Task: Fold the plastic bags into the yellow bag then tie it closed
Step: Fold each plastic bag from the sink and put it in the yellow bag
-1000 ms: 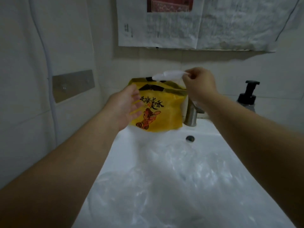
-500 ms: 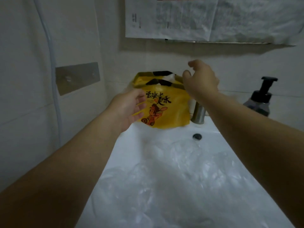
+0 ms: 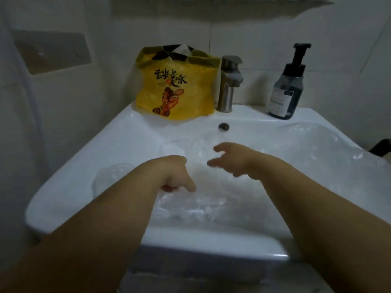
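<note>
- Head view: the yellow bag [image 3: 175, 87] stands upright on the back-left rim of the sink [image 3: 127, 140], just beside the faucet [image 3: 229, 81]. Its mouth is open, with white plastic showing at the top.
- The basin holds crumpled clear plastic bags [image 3: 201, 206] that spread over the right rim; their edges are hard to trace.
- The right hand [image 3: 230, 159] hovers over them, fingers spread loose, holding nothing.
- The left hand [image 3: 175, 174] points down, fingers at the plastic; it is blurred, so I cannot tell the grip.
- A pump bottle [image 3: 287, 85] stands at the back right; its label is unreadable.
</note>
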`<state>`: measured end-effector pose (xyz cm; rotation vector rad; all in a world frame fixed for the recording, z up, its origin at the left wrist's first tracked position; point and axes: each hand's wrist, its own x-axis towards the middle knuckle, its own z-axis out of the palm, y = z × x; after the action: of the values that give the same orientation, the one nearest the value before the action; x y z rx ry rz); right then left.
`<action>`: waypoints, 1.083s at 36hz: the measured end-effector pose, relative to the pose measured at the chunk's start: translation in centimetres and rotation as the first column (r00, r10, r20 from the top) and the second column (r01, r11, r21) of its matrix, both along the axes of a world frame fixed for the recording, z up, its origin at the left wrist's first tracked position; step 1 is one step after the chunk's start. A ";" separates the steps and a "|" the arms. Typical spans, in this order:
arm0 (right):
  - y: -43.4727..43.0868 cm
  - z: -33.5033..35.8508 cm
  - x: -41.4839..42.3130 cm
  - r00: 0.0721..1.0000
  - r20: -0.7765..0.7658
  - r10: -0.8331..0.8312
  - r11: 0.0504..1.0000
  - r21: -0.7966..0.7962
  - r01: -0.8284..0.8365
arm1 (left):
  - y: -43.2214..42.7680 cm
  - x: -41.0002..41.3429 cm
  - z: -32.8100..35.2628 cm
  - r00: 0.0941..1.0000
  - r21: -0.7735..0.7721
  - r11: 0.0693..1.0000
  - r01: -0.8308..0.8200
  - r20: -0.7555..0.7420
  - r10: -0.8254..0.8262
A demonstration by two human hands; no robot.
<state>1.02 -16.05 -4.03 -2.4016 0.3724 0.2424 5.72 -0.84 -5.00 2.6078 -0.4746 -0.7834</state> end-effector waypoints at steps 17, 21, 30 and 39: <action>-1.8 0.0 0.2 0.864 0.339 -0.372 0.859 0.479 0.182 | 1.2 1.4 -0.1 0.854 -0.615 0.788 -0.005 0.407 0.323; -1.5 0.5 0.3 0.799 0.365 -0.478 0.788 0.580 0.207 | 1.5 1.5 0.1 0.869 -0.733 0.679 -0.035 0.313 0.383; -0.9 -0.2 0.1 0.902 0.396 -0.172 0.984 0.033 0.174 | 1.7 1.7 0.0 0.886 -0.679 0.729 -0.088 0.281 0.368; -0.1 1.6 0.6 0.853 0.462 -0.245 0.962 0.225 0.155 | 1.1 2.1 1.1 0.873 -0.564 0.826 0.023 0.414 0.258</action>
<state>1.59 -16.15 -2.39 -2.1263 0.3434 -0.4068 7.78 0.26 -3.93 2.2099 -0.5594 0.0736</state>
